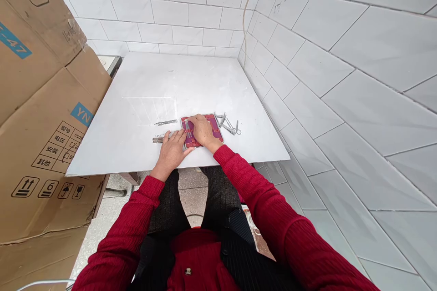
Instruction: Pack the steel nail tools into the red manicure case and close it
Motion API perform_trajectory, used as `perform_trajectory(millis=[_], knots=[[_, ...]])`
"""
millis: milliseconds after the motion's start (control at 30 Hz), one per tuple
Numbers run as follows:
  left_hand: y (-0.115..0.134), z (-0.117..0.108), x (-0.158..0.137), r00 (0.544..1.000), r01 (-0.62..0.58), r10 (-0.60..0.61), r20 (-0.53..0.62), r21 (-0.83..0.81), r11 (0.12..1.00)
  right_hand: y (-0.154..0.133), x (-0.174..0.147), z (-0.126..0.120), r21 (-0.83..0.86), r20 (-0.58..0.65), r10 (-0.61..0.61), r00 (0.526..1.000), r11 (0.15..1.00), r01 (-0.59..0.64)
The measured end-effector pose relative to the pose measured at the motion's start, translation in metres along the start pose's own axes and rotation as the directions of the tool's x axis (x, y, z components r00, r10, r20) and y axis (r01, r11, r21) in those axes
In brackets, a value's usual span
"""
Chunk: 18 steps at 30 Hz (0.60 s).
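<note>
Toward six o'clock on the white counter (pixel 146 72), as the head view shows it, an open, flat case (pixel 216 128) in red and purple lies within reach of both hands. The right hand (pixel 203 131) is over it, palm down, with bent fingers pointing to ten o'clock; the fingertips come down by a slim silver tool (pixel 187 128) at the case's nine o'clock side. I cannot tell whether those fingers grip the tool or only touch it. The left hand (pixel 172 151) reaches in from seven o'clock, fingers loosely spread and thumb apart, the tips at the case's edge and the thumb along its near corner.

At nine o'clock from the case, a little toward ten, thin metal sticks (pixel 166 122) lie side by side on the counter. Nearer eight o'clock, short metal clippers (pixel 157 140) lie just beyond the left fingers, partly hidden by them. At three o'clock, close against the case, a cluster of silver scissor-like tools (pixel 232 128) lies with handles splayed; their exact number is hard to make out.

Around the counter, tall cardboard boxes (pixel 51 86) stand at nine o'clock, a tiled wall (pixel 341 95) rises at three, and a pale cable (pixel 244 18) hangs down the corner toward one.
</note>
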<state>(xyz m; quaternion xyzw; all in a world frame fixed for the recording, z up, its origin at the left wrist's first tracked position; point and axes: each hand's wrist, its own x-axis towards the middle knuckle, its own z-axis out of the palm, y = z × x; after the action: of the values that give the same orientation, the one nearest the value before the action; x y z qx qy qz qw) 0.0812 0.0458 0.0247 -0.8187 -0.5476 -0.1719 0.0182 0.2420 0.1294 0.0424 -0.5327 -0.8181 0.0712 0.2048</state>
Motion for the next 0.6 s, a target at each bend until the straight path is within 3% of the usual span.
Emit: perform_trajectory(millis=[600], knots=[[-0.001, 0.003, 0.000, 1.000, -0.002, 0.002, -0.007, 0.008, 1.000, -0.006, -0.032, -0.003, -0.106, 0.074, -0.077, 0.994, 0.991, 0.084]])
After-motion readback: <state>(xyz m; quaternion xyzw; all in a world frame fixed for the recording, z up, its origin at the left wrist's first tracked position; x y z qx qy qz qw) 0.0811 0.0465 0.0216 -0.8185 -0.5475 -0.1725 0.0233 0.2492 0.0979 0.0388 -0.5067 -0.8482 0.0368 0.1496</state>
